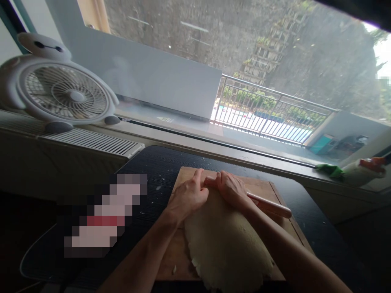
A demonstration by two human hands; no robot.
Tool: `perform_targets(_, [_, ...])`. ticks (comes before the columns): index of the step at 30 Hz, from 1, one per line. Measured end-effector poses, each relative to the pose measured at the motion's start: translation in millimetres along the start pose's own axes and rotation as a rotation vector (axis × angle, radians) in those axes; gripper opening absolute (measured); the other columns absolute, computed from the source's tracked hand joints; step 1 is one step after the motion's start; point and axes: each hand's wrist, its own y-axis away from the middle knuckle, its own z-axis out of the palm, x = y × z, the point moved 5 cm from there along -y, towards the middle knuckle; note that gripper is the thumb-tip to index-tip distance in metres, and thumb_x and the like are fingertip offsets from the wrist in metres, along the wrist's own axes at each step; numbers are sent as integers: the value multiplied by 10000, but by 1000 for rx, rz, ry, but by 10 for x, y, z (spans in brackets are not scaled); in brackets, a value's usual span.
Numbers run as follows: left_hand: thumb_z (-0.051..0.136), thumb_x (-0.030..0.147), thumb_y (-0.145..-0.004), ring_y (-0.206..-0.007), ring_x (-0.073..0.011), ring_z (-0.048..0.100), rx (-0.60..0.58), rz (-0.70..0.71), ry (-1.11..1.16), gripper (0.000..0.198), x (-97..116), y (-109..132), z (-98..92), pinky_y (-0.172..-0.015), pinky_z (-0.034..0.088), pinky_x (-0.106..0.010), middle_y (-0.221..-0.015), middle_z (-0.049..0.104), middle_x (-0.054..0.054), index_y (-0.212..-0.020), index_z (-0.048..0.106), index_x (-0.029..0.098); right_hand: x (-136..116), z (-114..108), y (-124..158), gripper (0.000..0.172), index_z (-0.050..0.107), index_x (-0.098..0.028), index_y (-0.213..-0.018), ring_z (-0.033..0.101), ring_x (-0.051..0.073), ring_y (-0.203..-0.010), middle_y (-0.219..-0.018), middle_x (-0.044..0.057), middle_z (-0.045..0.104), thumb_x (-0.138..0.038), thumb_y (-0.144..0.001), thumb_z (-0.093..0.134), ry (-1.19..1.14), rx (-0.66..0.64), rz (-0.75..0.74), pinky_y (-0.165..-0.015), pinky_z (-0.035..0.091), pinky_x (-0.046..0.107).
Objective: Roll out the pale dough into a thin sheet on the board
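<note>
A pale sheet of dough (226,240) lies over the wooden board (171,256). Its ragged near edge reaches past the board's front. A wooden rolling pin (275,208) crosses the far part of the board at a slant, at the dough's far edge. My left hand (190,191) is curled round the pin's left end, thumb beside the dough. My right hand (232,188) is closed over the pin near its middle, with its fingers bent down at the dough's far edge. The fingertips of both hands are partly hidden.
The board rests on a dark table (152,171) with small pale specks on it. A blurred-out object (106,215) lies at the left. A white character-shaped fan (73,95) stands on the radiator (94,140). Beyond the table is a window; a green item (330,171) sits on its sill.
</note>
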Motion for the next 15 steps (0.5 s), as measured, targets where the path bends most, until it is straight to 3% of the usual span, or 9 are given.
perform_targets(6, [461, 267, -768, -831, -193, 616, 1, -23, -17, 576, 23, -1, -20, -701, 412, -255, -940, 658, -63, -1331, 344, 249, 11, 21, -55, 361, 502, -208, -794, 523, 149, -738, -813, 36, 596, -396, -935, 229, -4, 36, 40, -647, 310, 255])
perform_targets(12, [468, 244, -756, -819, -204, 621, -5, -16, -3, 583, 32, -2, -18, -712, 421, -268, -901, 664, -58, -1326, 346, 252, -74, 31, 102, 318, 500, -217, -856, 521, 160, -781, -835, 31, 597, -352, -940, 225, 56, 130, -13, -683, 312, 266])
perform_targets(15, [463, 238, -763, -845, -205, 617, -7, -20, -12, 552, 39, 0, -22, -735, 421, -270, -918, 663, -58, -1308, 374, 250, -17, 8, -38, 326, 517, -210, -853, 535, 152, -775, -845, 36, 606, -367, -936, 244, 22, 91, 31, -663, 319, 255])
